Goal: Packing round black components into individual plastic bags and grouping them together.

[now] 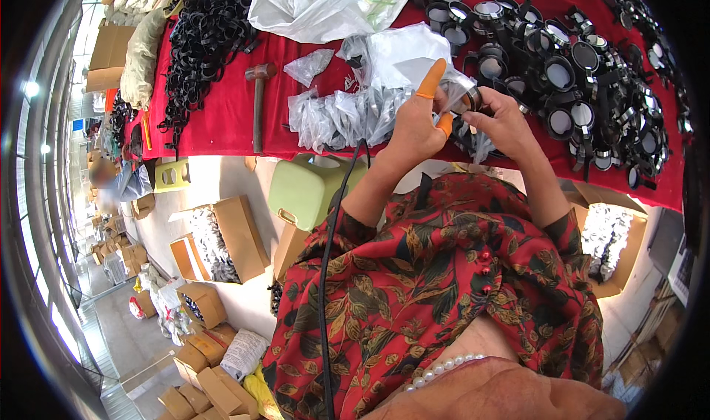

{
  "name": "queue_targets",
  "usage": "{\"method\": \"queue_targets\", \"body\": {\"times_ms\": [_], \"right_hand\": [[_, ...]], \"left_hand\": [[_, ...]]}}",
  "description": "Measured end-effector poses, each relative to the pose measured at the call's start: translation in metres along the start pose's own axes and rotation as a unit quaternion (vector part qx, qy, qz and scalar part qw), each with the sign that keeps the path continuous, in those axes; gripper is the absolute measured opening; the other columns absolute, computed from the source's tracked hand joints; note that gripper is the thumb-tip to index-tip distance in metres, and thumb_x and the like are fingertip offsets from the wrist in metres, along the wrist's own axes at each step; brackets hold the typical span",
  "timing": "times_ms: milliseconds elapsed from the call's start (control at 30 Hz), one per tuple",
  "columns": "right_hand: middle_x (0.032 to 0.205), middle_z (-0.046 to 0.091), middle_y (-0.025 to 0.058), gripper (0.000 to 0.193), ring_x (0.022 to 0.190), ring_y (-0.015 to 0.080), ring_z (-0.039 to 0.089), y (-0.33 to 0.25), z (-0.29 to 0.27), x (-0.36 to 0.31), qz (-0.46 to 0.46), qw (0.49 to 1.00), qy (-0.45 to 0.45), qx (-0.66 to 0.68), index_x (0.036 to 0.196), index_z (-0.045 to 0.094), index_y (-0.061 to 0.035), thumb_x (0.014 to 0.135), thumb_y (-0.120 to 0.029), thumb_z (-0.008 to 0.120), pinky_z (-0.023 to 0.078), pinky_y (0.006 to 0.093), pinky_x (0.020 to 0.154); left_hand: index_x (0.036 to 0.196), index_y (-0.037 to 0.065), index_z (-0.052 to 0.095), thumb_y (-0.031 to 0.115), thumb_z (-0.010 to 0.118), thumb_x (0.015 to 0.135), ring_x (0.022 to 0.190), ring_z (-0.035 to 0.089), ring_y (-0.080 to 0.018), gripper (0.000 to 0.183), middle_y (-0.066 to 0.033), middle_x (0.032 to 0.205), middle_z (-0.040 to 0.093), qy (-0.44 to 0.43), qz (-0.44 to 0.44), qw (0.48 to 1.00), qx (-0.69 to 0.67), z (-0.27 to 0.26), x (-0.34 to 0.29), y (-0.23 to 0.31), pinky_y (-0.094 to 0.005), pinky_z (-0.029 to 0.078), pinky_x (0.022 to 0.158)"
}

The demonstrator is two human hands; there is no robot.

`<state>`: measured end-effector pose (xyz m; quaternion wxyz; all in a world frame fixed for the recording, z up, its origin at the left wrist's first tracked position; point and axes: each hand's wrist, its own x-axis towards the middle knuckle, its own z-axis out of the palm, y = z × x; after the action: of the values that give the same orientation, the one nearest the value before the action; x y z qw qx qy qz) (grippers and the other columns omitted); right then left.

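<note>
My left hand (418,128), with orange finger cots on the index finger and thumb, holds a small clear plastic bag (457,87). Its index finger points upward. Closed in a pinch, my right hand (506,124) grips a round clamp-like ring (467,99) with a shiny metal band and dark rim. The ring sits at the bag, between both hands; how far it is inside I cannot tell. Beside my left hand lies a row of filled clear bags (336,116). To the right spreads a pile of similar round black-and-metal pieces (560,72).
A hammer (259,105) lies on the red cloth (214,116), near a heap of black bands (200,54). A large white plastic bag (318,9) covers the far side. Below the table are a green stool (307,190) and open cartons (240,235). A black cable (325,272) hangs in front of me.
</note>
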<state>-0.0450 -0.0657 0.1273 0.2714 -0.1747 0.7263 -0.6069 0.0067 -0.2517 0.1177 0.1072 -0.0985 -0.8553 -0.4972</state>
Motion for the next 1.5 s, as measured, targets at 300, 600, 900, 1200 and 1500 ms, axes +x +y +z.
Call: {"method": "queue_targets", "body": {"times_ms": [300, 600, 900, 1200, 1500], "right_hand": [[0.078, 0.061, 0.0039, 0.017, 0.073, 0.0135, 0.055, 0.008, 0.009, -0.004, -0.108, 0.981, 0.073, -0.143, 0.094, 0.059, -0.0016, 0.079, -0.004, 0.066, 0.046, 0.0297, 0.068], [0.100, 0.062, 0.0076, 0.039, 0.084, 0.0166, 0.060, 0.006, 0.003, -0.004, -0.166, 0.945, 0.277, -0.048, 0.118, 0.052, -0.0012, 0.081, -0.005, 0.064, 0.048, 0.0297, 0.078], [0.087, 0.062, 0.0031, 0.024, 0.082, 0.0150, 0.058, 0.022, 0.000, -0.020, -0.047, 0.969, 0.147, 0.193, 0.104, 0.059, -0.0018, 0.080, -0.003, 0.062, 0.046, 0.0268, 0.076], [0.081, 0.064, 0.0049, 0.018, 0.074, 0.0132, 0.060, 0.050, -0.027, -0.049, -0.210, 0.907, 0.349, -0.108, 0.096, 0.063, -0.0027, 0.079, -0.008, 0.067, 0.048, 0.0268, 0.070], [0.081, 0.056, 0.0168, 0.022, 0.075, 0.0329, 0.058, 0.149, -0.086, -0.133, 0.021, 0.904, 0.320, -0.283, 0.092, 0.056, -0.0008, 0.072, 0.000, 0.063, 0.046, 0.0358, 0.069]], "left_hand": [[0.128, 0.003, 0.052, -0.005, 0.065, 0.078, 0.063, 0.054, -0.0166, 0.052, -0.0063, 0.073, 0.055, 0.131, 0.060, 0.989, 0.043, 0.021, 0.014, 0.013, -0.0279, 0.046, 0.061], [0.135, 0.004, 0.044, -0.004, 0.066, 0.078, 0.065, 0.055, -0.0152, 0.061, -0.0065, 0.074, 0.056, -0.109, 0.008, 0.993, -0.037, 0.029, -0.007, 0.023, -0.0284, 0.047, 0.063], [0.135, -0.004, 0.040, -0.003, 0.068, 0.075, 0.063, 0.056, -0.0179, 0.066, -0.0059, 0.073, 0.057, 0.130, -0.041, 0.989, -0.050, 0.054, -0.013, 0.009, -0.0306, 0.048, 0.062], [0.133, 0.002, 0.046, 0.000, 0.068, 0.076, 0.060, 0.050, -0.0086, 0.061, -0.0006, 0.071, 0.056, -0.103, 0.069, 0.983, -0.138, 0.082, -0.022, 0.061, -0.0237, 0.041, 0.057], [0.133, -0.005, 0.038, 0.004, 0.062, 0.087, 0.073, 0.062, -0.0127, 0.052, -0.0080, 0.088, 0.062, -0.038, -0.237, 0.921, -0.307, 0.063, -0.024, 0.011, -0.0258, 0.054, 0.070]]}}
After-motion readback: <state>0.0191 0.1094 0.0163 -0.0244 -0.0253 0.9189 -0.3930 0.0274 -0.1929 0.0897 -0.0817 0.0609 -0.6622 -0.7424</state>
